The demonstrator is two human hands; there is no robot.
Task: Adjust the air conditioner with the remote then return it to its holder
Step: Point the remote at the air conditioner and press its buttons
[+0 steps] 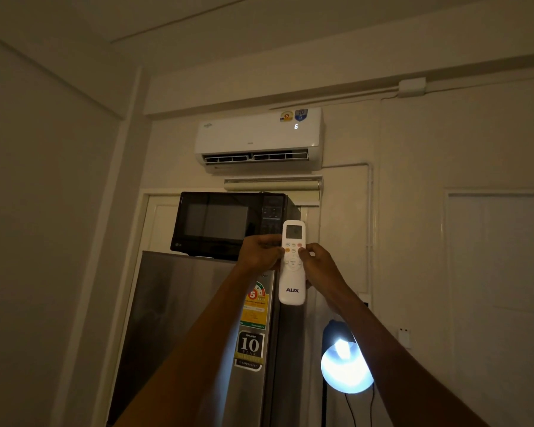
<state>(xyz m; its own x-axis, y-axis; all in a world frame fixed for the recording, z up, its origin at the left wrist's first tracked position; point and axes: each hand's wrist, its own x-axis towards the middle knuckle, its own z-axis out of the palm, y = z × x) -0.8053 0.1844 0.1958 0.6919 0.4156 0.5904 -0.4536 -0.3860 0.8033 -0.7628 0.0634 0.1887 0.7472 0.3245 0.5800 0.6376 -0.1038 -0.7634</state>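
Upright, white AUX remote (292, 262) clamped between both hands, left hand (259, 251) and right hand (318, 266), small grey screen uppermost.

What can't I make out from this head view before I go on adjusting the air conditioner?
- Remote screen: too small and dim to read.
- Air conditioner display: only one lit digit shows, rest unreadable.
- Button under the right hand's thumb: covered by the thumb.
- Left hand fingers behind the remote: hidden by it.
- Remote's holder: cannot be identified in this view.
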